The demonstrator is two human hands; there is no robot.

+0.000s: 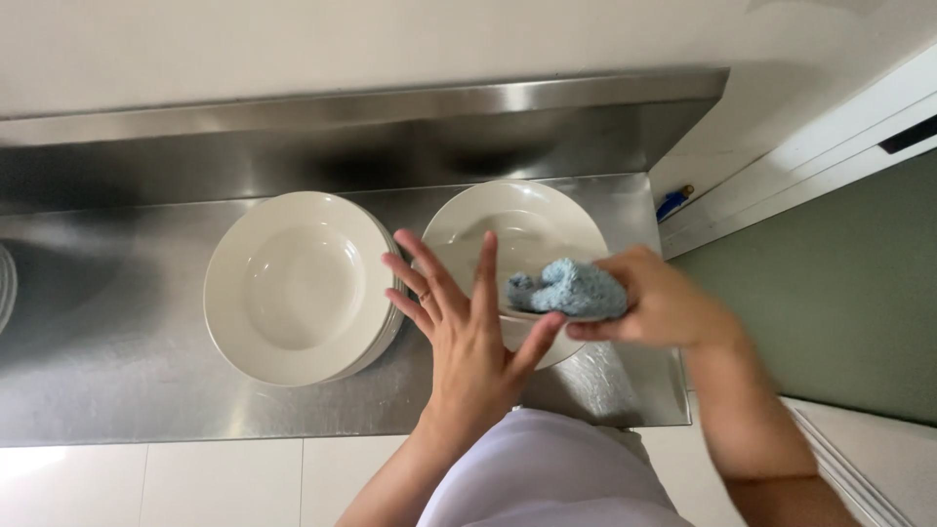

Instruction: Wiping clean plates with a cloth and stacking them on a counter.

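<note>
Nearest the camera, a white garment [547, 478] is covering the person's front and hiding the near edge of the steel counter [117, 371] below the hands. Both forearms are being cut off by the bottom of the picture.

The left hand [468, 342] is reaching up from the near side with its fingers spread wide and flat, gripping nothing; its fingertips are lying over the near-left part of the right-hand plate [517, 220], though whether the palm is pressing on the rim is hard to tell. The right hand [664, 303], slightly blurred, is coming in from the right and is pinching a crumpled blue cloth [568, 288] between thumb and fingers, holding it over the middle of that plate. The hands and cloth are hiding the plate's near half.

To the left, a stack of white deep plates [293, 288] is sitting on the counter, just beside the plate being handled. Farther back, the steel upstand [342, 146] is rising against the wall. At far right, a small blue object [673, 202] is lying off the counter's edge, too small to make out.
</note>
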